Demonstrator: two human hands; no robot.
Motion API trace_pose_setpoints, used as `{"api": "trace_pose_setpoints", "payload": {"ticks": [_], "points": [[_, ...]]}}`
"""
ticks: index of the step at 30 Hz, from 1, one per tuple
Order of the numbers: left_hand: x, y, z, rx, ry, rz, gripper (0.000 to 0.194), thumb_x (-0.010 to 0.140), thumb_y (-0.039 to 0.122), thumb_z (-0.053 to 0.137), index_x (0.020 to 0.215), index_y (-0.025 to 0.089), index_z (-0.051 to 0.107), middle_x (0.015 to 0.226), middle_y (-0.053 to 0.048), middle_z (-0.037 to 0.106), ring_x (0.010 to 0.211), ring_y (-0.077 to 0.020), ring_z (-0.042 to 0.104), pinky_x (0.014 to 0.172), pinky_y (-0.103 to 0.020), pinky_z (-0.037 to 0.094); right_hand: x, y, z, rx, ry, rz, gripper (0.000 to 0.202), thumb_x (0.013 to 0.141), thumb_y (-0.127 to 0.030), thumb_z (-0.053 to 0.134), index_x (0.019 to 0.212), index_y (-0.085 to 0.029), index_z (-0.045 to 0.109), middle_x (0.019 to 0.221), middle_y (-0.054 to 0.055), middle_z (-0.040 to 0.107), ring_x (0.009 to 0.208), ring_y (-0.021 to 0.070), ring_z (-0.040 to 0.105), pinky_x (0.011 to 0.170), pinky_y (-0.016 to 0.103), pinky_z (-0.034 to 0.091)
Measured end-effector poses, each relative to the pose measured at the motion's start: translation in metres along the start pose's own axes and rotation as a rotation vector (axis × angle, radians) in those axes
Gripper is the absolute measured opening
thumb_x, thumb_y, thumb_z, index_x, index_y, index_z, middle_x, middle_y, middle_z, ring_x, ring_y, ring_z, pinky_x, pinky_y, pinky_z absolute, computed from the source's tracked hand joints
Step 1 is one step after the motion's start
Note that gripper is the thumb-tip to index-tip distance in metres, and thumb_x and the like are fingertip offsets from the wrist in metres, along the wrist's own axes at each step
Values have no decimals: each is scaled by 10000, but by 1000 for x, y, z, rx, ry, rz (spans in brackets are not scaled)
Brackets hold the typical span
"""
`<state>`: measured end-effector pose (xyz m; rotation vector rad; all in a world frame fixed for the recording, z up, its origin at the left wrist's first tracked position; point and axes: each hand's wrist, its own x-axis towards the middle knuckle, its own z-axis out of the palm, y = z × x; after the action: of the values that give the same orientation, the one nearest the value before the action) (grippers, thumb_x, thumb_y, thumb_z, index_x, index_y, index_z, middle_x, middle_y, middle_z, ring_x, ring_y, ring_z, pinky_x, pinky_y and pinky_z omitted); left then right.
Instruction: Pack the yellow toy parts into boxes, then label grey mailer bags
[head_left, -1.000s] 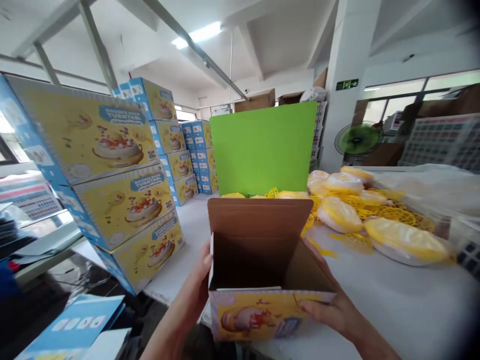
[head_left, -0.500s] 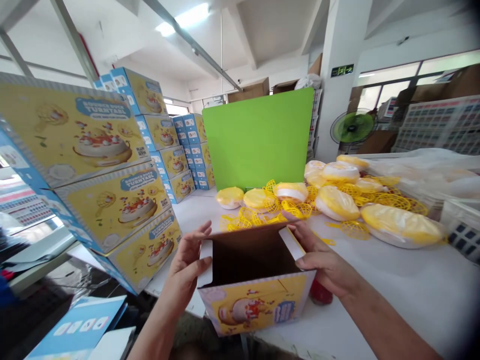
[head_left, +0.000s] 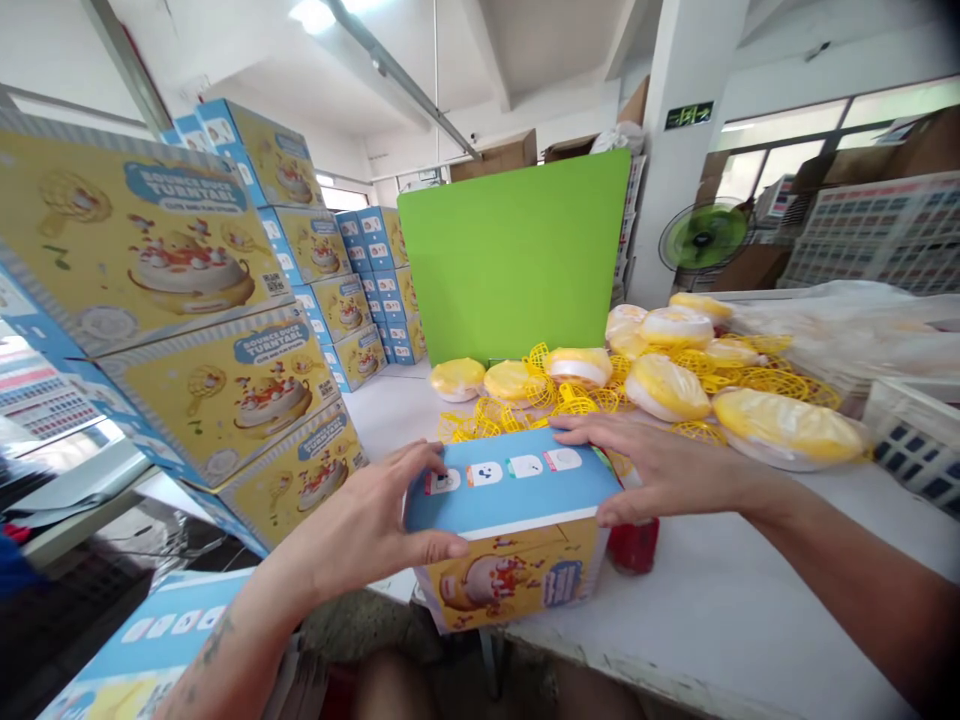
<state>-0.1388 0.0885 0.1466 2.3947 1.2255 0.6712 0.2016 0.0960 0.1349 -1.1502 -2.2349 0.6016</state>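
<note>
Left hand [head_left: 367,525] and right hand [head_left: 660,470] clamp the box [head_left: 502,585] by its ends (blue top [head_left: 517,495] up), thumbs nearer, fingers toward the far edge

Smooth printed cardbd w/ a slight sheen forms the blue-topped box [head_left: 517,490]; the wht. tabletop [head_left: 735,590] looks smooth but rough along its edge. Yel. nets [head_left: 491,420] are openwork plstc, yel.-&-wht. rounds [head_left: 667,388] glossy & film-wrapped, the green panel [head_left: 517,265] flat matt, the crate [head_left: 889,398] rigid plstc.

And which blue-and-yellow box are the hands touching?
The blue-topped box, between the left hand and right hand; the stacked boxes farther left aren't touched.
</note>
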Motion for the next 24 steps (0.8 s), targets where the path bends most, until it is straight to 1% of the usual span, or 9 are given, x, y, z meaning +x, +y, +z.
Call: {"api": "trace_pose_setpoints", "payload": {"ticks": [1,3,7,10,13,16,19,22,24], "points": [[2,3,1,45,-18,33,632,638,506,787,1204,265,643,1250,-109,635,1072,-338,622,941,-413,480,1,-4,1,-32,-9,-17,686,560,-420,860,1208,-311,660,1354,22,585,1259,348,517,1103,547,345],[4,5,3,101,-56,74,549,696,511,741,1197,305,657,1346,-107,571,1192,-349,561,1000,-430,441,2,-9,3,-69,-8,-62,623,597,-411,845,1188,-314,674,1330,16,605,1246,343,530,1113,550,329],[6,6,2,126,-103,53,538,748,513,692,1250,338,614,1441,-111,467,1314,-380,441,1080,-526,344,-2,-12,5,-144,-69,-108,547,737,-420,756,1261,-370,608,1427,-9,514,1335,342,434,1142,579,238],[6,6,-5,228,-181,85,513,839,511,593,1323,353,534,1470,-84,429,1325,-337,436,1097,-521,333,-3,-15,3,-252,-174,-90,522,839,-459,647,1340,-403,514,1520,-1,386,1362,342,396,1122,585,272],[6,8,-11,443,-262,145,478,931,456,469,1399,368,427,1497,-93,387,1336,-297,428,1092,-500,358,-3,-17,1,-388,-224,-118,508,903,-467,556,1394,-413,434,1544,25,343,1358,336,403,1101,563,322],[5,9,-10,538,-269,194,471,960,415,414,1424,331,400,1495,-123,385,1344,-302,411,1082,-488,383,-5,-18,2,-504,-206,-161,494,937,-458,501,1416,-431,386,1542,28,350,1361,332,402,1090,549,349],[1,7,-6,546,-227,209,470,973,456,362,1427,340,392,1499,-114,383,1364,-313,374,1079,-512,382,-9,-15,5,-572,-169,-213,546,916,-490,524,1432,-441,350,1548,19,337,1375,340,379,1081,536,372],[-7,-3,0,531,-203,230,577,930,560,406,1460,353,315,1533,-117,313,1406,-337,278,1076,-560,365,-14,-10,12,-616,-133,-281,673,859,-539,589,1459,-410,313,1555,45,315,1377,352,370,1070,547,385],[-14,-11,5,512,-179,243,658,909,569,449,1489,342,234,1560,-108,251,1432,-333,204,1082,-559,360,-18,-6,20,-637,-57,-334,663,881,-496,579,1472,-357,313,1535,80,356,1371,333,387,1082,570,360]]}}
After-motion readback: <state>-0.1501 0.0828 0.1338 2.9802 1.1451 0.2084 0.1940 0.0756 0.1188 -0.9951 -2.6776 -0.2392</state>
